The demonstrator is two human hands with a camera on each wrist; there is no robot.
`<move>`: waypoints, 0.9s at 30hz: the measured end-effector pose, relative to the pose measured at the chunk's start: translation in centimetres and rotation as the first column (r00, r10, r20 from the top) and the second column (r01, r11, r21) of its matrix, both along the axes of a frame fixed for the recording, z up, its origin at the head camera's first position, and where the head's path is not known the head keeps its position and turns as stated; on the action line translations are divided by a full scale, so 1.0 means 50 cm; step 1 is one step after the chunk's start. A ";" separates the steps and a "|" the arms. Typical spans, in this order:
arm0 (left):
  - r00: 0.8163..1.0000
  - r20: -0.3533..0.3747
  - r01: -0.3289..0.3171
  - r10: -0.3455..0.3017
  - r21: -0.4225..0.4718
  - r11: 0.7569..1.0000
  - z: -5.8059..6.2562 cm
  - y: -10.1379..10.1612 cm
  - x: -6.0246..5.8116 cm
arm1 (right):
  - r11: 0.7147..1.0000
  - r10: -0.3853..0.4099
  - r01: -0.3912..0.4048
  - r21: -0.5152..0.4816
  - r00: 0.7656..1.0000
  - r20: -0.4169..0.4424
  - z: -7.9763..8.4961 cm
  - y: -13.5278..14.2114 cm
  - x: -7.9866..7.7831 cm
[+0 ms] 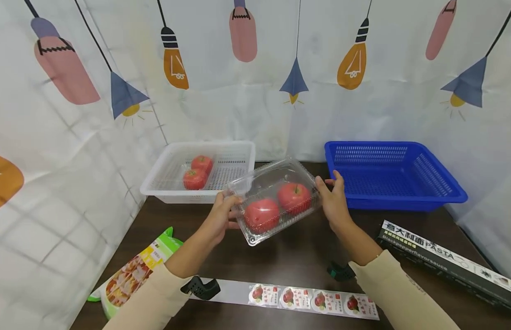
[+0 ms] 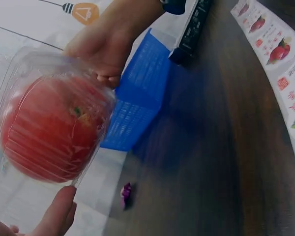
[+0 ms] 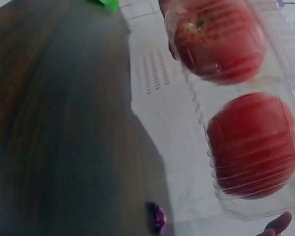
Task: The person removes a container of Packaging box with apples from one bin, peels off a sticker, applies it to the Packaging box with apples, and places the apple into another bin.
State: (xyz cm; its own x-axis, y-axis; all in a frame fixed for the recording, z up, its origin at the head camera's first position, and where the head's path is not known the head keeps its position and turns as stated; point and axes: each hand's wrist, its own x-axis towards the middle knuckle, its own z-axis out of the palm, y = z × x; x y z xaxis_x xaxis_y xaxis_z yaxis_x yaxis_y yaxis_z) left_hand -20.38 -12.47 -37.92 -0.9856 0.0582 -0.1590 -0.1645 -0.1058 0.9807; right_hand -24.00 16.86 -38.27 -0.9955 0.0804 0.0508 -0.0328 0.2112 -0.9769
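Note:
Both hands hold a clear plastic clamshell box [image 1: 298,172], tilted above the table, with two red tomatoes [image 1: 294,197] inside. The left hand [image 1: 220,215] grips its left end, thumb on top. At the right end, the right hand [image 1: 334,201] holds the edge between thumb and fingers; part of those fingers is hidden behind the box. In the left wrist view one tomato [image 2: 54,128] shows through the ribbed plastic wall. The right wrist view shows both, the lower tomato [image 3: 253,145] near the right fingertips [image 3: 279,223].
Behind stand a white basket [image 1: 189,196] with two more tomatoes [image 1: 195,178] and a blue basket [image 1: 404,200]. A green food bag [image 1: 136,270] lies left, a pasta box [image 1: 445,261] right. A sticker strip [image 1: 313,300] lies in front. A small purple piece [image 2: 126,194] is on the table.

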 end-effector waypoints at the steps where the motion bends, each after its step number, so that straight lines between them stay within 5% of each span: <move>1: 1.000 -0.001 0.028 -0.028 -0.011 1.000 -0.002 0.001 0.002 | 1.000 0.007 -0.007 -0.008 1.000 -0.006 -0.004 0.005 0.004; 5: 0.994 -0.007 0.110 -0.111 -0.023 0.994 -0.020 0.004 0.004 | 1.000 0.027 -0.027 -0.015 1.000 -0.004 -0.021 0.018 0.024; 11: 0.990 0.014 0.137 -0.137 0.026 0.990 -0.070 0.008 -0.005 | 0.998 0.046 -0.044 -0.037 0.998 0.048 -0.061 0.031 0.050; 20: 0.997 0.074 0.038 -0.034 -0.051 0.998 -0.119 0.026 -0.002 | 0.997 0.045 -0.038 -0.064 0.993 0.106 -0.099 0.041 0.069; 27: 0.985 0.049 0.166 -0.165 -0.007 0.986 -0.134 0.034 0.000 | 0.988 0.067 -0.050 -0.143 0.991 0.116 -0.126 0.052 0.072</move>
State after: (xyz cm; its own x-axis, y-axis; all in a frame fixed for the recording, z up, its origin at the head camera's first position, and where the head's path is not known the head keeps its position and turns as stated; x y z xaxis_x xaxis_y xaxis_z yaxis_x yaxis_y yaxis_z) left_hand -20.37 -10.78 -44.60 -0.9538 0.2176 -0.2072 -0.2255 -0.0624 0.9722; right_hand -20.39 19.48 -44.56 -0.9969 0.0197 -0.0767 0.0779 0.0734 -0.9943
